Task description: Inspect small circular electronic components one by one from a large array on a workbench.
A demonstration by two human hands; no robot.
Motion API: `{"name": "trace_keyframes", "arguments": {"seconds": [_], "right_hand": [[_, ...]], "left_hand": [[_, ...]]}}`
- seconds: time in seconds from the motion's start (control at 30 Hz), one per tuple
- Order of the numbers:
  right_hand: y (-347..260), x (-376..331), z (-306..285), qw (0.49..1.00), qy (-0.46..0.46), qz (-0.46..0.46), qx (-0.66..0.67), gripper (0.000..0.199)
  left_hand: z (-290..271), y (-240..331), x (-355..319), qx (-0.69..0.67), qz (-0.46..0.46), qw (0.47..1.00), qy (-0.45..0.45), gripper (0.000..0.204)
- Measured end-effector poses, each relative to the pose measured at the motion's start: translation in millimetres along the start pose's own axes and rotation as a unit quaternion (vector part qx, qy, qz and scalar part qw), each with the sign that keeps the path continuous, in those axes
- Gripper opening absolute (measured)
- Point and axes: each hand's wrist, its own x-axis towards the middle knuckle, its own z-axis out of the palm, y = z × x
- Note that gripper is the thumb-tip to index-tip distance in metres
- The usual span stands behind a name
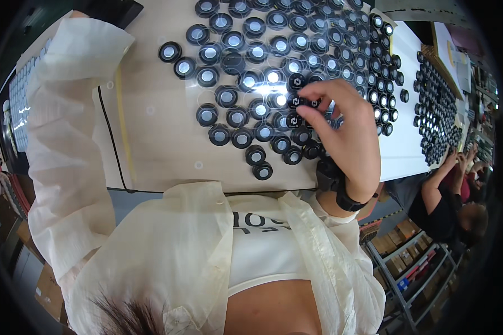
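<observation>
Right hand: the hand has thumb and forefinger closed around a black round puck with a white mark on top, within the spread on the beige table.
Left hand: out of view; its grip cannot be told.
Marked pucks: a few, bunched at the fingers, look done.
Silver-centred black round pucks: the great majority, seemingly left, so progress looks early.
</observation>
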Motion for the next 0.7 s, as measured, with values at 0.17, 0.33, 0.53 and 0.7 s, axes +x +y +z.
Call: {"name": "trace_keyframes", "arguments": {"seconds": [0.17, 0.33, 0.53, 0.7], "right_hand": [[7, -2, -7, 0.998, -0.053, -0.023, -0.024, 0.026], [12, 24, -4, 0.996, 0.000, -0.083, -0.026, 0.024], [17, 52, -8, 0.994, -0.037, -0.091, -0.037, 0.015], [21, 74, -15, 0.984, -0.137, -0.082, -0.080, 0.017]], "left_hand": [[0, 86, -52, -0.085, 0.151, 0.984, -0.050, 0.046], [12, 134, -132, -0.119, 0.163, 0.970, -0.138, 0.052], [14, 132, -135, -0.082, 0.164, 0.969, -0.167, 0.062], [8, 139, -130, -0.056, 0.157, 0.969, -0.184, 0.062]]}}
